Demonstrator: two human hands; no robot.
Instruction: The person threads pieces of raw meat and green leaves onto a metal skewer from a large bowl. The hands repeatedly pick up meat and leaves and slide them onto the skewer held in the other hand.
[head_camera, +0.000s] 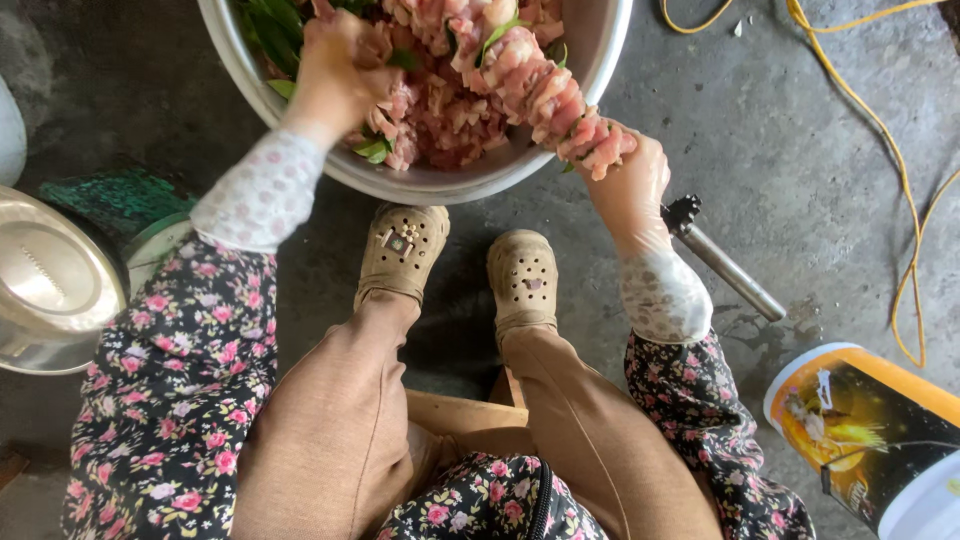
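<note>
Nearest the camera, a floral-sleeved lap and two tan perforated clogs (460, 265) stand on the grey concrete floor (800, 150), just short of the wide round steel basin (420, 180). At the basin's near rim the right hand (630, 185) has its grip pressed around the handle end of a long metal skewer packed with pink meat slices (545, 95), which slants up over the basin. Inside the basin, the left hand (335, 75) is closed on meat pieces among green leaves (270, 30). The loaded skewer could sag or slip — slick meat makes for a poor hold — and slices might drop beyond the basin's rim onto the floor.
</note>
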